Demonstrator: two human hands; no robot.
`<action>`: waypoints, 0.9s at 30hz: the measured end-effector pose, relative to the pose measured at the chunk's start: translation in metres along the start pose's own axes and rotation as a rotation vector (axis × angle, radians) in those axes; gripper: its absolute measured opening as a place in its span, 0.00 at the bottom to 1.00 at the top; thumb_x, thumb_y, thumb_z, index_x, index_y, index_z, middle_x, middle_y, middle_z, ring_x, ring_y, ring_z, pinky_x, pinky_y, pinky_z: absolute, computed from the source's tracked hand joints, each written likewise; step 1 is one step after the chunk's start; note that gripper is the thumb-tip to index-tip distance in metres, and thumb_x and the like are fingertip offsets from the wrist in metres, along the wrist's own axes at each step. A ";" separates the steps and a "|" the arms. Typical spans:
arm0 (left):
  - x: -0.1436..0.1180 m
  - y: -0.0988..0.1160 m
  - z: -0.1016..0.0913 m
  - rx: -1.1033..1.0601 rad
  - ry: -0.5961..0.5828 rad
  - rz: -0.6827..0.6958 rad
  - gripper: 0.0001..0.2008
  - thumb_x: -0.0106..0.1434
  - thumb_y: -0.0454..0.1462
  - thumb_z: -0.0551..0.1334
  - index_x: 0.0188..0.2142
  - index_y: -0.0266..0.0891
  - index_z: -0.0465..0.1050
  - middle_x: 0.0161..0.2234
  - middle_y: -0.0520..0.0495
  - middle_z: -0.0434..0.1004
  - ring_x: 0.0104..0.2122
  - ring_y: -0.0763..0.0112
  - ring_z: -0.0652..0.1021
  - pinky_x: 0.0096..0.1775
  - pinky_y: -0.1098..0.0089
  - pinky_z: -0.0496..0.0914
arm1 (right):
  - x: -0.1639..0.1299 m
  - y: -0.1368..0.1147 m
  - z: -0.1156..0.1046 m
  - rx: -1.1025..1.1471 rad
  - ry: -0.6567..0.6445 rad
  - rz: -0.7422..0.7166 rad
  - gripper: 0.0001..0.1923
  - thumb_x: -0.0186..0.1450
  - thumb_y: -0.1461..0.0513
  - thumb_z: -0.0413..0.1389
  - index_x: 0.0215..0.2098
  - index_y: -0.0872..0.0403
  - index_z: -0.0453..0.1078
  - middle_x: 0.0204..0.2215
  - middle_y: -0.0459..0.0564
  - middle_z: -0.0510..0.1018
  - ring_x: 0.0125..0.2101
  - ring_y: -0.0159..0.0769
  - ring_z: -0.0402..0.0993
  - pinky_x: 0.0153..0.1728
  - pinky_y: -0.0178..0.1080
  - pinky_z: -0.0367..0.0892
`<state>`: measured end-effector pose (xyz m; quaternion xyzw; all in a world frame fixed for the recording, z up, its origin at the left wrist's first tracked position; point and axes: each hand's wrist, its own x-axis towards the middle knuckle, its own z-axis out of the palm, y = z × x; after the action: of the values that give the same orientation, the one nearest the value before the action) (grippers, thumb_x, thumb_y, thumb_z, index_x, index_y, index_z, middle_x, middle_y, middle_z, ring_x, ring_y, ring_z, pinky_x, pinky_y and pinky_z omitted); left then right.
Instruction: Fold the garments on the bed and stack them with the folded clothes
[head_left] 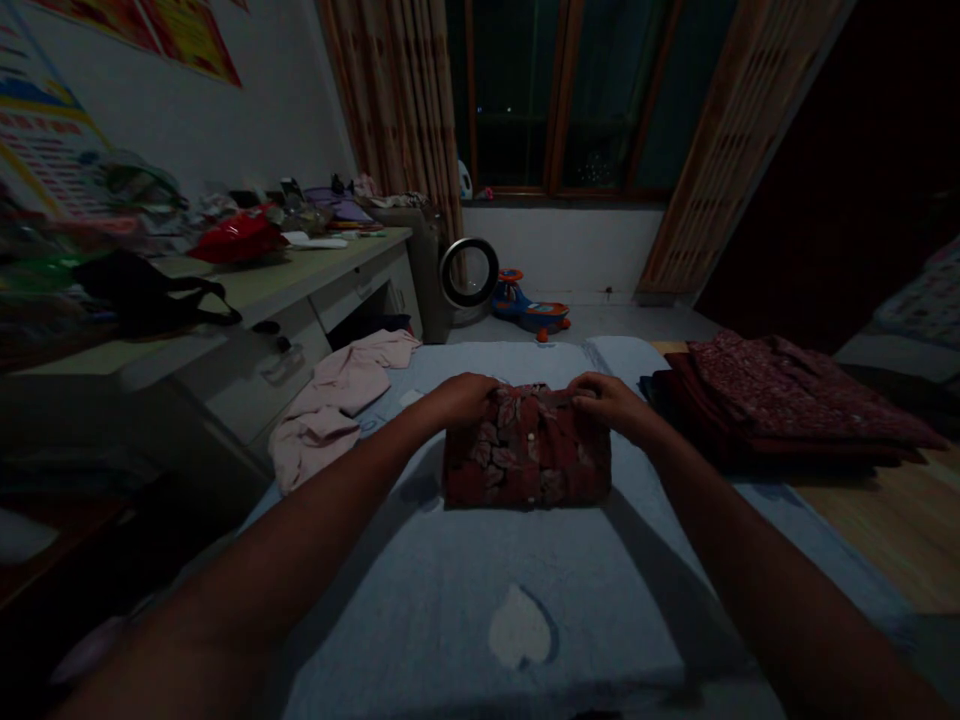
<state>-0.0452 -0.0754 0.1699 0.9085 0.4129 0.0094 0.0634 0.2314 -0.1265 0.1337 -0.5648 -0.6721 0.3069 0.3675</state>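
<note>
blue bedding [525, 560] fills the near and middle of the scene, spread flat, with a pale heart-shaped patch [519, 627] on its near part. left of it runs a long table [300, 275] crowded with a red bag [238, 237], a black bag [142, 290] and small clutter too dim to name. on the right, a stack of dark red folded clothes [780, 400] lies at the bedding's edge. a pink garment [337, 400] lies crumpled on the bedding's left side, part hanging off it. far off, by the window wall, stand a round fan [469, 272] and a blue toy car [529, 305].

at the middle of the bedding lies a folded red floral shirt [525, 455], buttons showing. the left hand [465, 398] rests on its far left corner, fingers curled down over the cloth. the right hand [611, 398] is at the far right corner, fingers bent and pinching the top edge.
</note>
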 end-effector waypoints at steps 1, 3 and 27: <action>0.012 -0.006 0.005 0.024 -0.002 -0.025 0.16 0.63 0.34 0.55 0.47 0.38 0.76 0.47 0.41 0.80 0.45 0.61 0.78 0.44 0.68 0.69 | 0.012 0.007 0.003 -0.006 0.026 0.024 0.13 0.55 0.57 0.57 0.37 0.56 0.73 0.33 0.47 0.77 0.33 0.36 0.71 0.33 0.35 0.65; 0.035 -0.016 0.015 0.057 -0.010 -0.078 0.15 0.63 0.35 0.56 0.46 0.38 0.76 0.46 0.41 0.80 0.45 0.62 0.78 0.43 0.69 0.69 | 0.033 0.023 0.010 -0.019 0.086 0.065 0.14 0.55 0.57 0.58 0.37 0.56 0.73 0.33 0.47 0.77 0.33 0.36 0.71 0.33 0.35 0.65; 0.038 0.007 0.160 -0.037 0.245 -0.118 0.30 0.67 0.51 0.54 0.67 0.49 0.56 0.71 0.46 0.47 0.68 0.41 0.49 0.60 0.30 0.43 | 0.032 0.066 0.113 -0.795 -0.037 -0.083 0.27 0.72 0.54 0.43 0.67 0.48 0.56 0.69 0.50 0.55 0.68 0.47 0.44 0.64 0.63 0.35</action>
<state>-0.0043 -0.0688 0.0110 0.8734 0.4699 0.1245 0.0298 0.1685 -0.0828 0.0229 -0.6297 -0.7673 0.0180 0.1202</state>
